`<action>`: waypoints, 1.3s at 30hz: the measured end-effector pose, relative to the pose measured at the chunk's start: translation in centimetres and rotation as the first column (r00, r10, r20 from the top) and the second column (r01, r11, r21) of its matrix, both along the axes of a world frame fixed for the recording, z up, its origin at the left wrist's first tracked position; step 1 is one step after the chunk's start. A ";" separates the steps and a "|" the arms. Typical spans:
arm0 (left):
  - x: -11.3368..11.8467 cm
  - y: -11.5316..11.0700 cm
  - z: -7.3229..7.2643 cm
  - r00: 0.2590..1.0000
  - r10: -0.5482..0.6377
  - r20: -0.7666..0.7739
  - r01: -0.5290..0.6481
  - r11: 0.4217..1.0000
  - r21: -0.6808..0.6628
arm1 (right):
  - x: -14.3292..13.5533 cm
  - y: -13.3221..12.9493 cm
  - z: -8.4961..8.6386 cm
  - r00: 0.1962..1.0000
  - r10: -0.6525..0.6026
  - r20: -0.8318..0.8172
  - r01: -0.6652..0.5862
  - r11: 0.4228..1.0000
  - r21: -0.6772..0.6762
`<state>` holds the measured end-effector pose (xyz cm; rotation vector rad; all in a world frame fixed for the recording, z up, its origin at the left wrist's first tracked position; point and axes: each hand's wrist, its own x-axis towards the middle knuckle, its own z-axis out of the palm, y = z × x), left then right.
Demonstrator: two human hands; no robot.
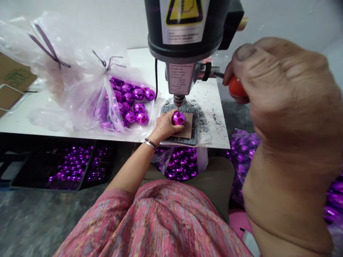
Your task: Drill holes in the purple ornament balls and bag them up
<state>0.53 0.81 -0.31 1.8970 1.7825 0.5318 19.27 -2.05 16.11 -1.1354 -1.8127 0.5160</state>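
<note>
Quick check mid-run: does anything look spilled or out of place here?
Yes: dark specks, probably shavings, lie scattered on the white tabletop around the drill press base, mostly to its right, like loose debris. Nothing else looks plainly odd.

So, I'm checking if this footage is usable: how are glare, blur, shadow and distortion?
Head view throughout: the right hand looms large and soft, apparently stretched by the lens; glints speckle the held purple ball; the black crate below the table sits in shadow; small print on the warning label is too blurred to read.
</note>
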 end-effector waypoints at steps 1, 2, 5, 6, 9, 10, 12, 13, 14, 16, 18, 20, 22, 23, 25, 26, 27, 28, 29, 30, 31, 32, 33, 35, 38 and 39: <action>0.0 0.0 0.0 1.000 0.003 -0.001 -0.003 1.000 -0.001 | -0.1 -0.2 -0.1 1.000 0.009 -0.018 -0.009 1.000 -0.008; 0.1 0.0 0.0 1.000 0.006 0.002 -0.006 1.000 -0.003 | -0.3 -0.5 -0.2 0.999 0.000 -0.043 -0.001 1.000 -0.030; 0.1 -0.1 0.0 1.000 0.008 0.030 -0.008 1.000 0.005 | -1.1 -0.8 -0.6 0.993 -0.100 -0.060 0.095 0.991 -0.093; 0.1 -0.1 -0.1 0.999 0.005 0.043 -0.006 1.000 0.010 | -1.3 -0.9 -0.8 0.989 -0.139 -0.049 0.135 0.987 -0.083; 0.0 -0.1 -0.3 0.998 0.002 0.068 -0.003 1.000 0.019 | -1.7 -0.9 -2.1 0.968 -0.246 -0.047 0.247 0.968 0.032; 0.0 0.0 -0.4 0.998 0.004 0.068 -0.006 1.000 0.021 | -1.8 -1.0 -2.5 0.960 -0.273 -0.059 0.277 0.959 0.065; 0.0 0.0 -0.5 0.997 0.002 0.073 -0.004 1.000 0.028 | -1.8 -1.0 -3.5 0.954 -0.293 -0.065 0.299 0.946 0.127; -0.1 0.1 -0.6 0.997 -0.003 0.080 0.001 1.000 0.031 | -1.9 -1.0 -3.9 0.956 -0.287 -0.062 0.293 0.941 0.167; -0.1 0.1 -0.6 0.996 -0.010 0.089 0.007 0.999 0.033 | -1.9 -1.0 -4.2 0.959 -0.279 -0.058 0.285 0.936 0.205; -0.2 0.1 -0.7 0.994 -0.019 0.103 0.016 0.999 0.032 | -2.0 -0.9 -4.9 0.960 -0.272 -0.064 0.278 0.920 0.276; -0.2 0.1 -0.8 0.993 -0.018 0.113 0.015 0.999 0.033 | -2.1 -0.7 -5.6 0.956 -0.286 -0.073 0.293 0.895 0.337; -0.2 0.1 -0.9 0.992 -0.019 0.128 0.014 0.999 0.042 | -2.1 -0.5 -6.2 0.950 -0.304 -0.077 0.309 0.868 0.388; -0.2 0.0 -1.0 0.989 -0.024 0.147 0.016 0.998 0.057 | -2.0 -0.3 -6.9 0.946 -0.314 -0.079 0.317 0.852 0.416; -0.2 0.0 -1.0 0.988 -0.026 0.152 0.017 0.998 0.060 | -2.0 -0.2 -7.2 0.945 -0.317 -0.079 0.320 0.850 0.419; -0.1 0.0 -1.0 0.989 -0.022 0.148 0.014 0.998 0.057 | -2.0 -0.2 -7.7 0.944 -0.322 -0.072 0.321 0.847 0.423; -0.1 0.0 -1.0 0.990 -0.016 0.141 0.008 0.999 0.053 | -2.1 -0.1 -8.0 0.942 -0.329 -0.069 0.325 0.841 0.432; -0.1 -0.1 -1.0 0.991 -0.009 0.134 0.003 0.999 0.047 | -2.1 -0.1 -8.2 0.939 -0.339 -0.064 0.331 0.832 0.445; 0.0 -0.1 -1.0 0.992 -0.002 0.128 -0.004 0.999 0.043 | -2.1 0.0 -8.4 0.934 -0.352 -0.062 0.339 0.820 0.462; 0.0 -0.1 -1.0 0.992 0.005 0.125 -0.010 0.999 0.041 | -2.1 0.1 -8.5 0.929 -0.365 -0.060 0.347 0.805 0.482; 0.1 -0.2 -0.9 0.992 0.010 0.124 -0.015 0.999 0.042 | -2.2 0.2 -8.6 0.925 -0.375 -0.062 0.353 0.788 0.505; 0.1 -0.2 -0.9 0.992 0.013 0.125 -0.019 0.999 0.043 | -2.2 0.3 -8.7 0.922 -0.380 -0.068 0.357 0.770 0.529; 0.2 -0.3 -0.9 0.992 0.016 0.125 -0.022 0.999 0.046 | -2.2 0.3 -8.7 0.923 -0.378 -0.074 0.353 0.754 0.554; 0.2 -0.3 -0.9 0.992 0.020 0.126 -0.027 0.998 0.051 | -2.3 0.4 -8.7 0.926 -0.369 -0.082 0.346 0.739 0.577; 0.4 -0.4 -0.9 0.991 0.021 0.131 -0.029 0.998 0.060 | -2.3 0.6 -9.0 0.932 -0.348 -0.098 0.331 0.713 0.618; 0.5 -0.5 -1.0 0.991 0.040 0.131 -0.049 0.996 0.070 | -2.2 0.8 -10.2 0.943 -0.319 -0.095 0.299 0.687 0.662; 0.6 -0.6 -1.0 0.991 0.048 0.127 -0.057 0.996 0.072 | -2.1 0.9 -10.7 0.945 -0.311 -0.095 0.292 0.683 0.669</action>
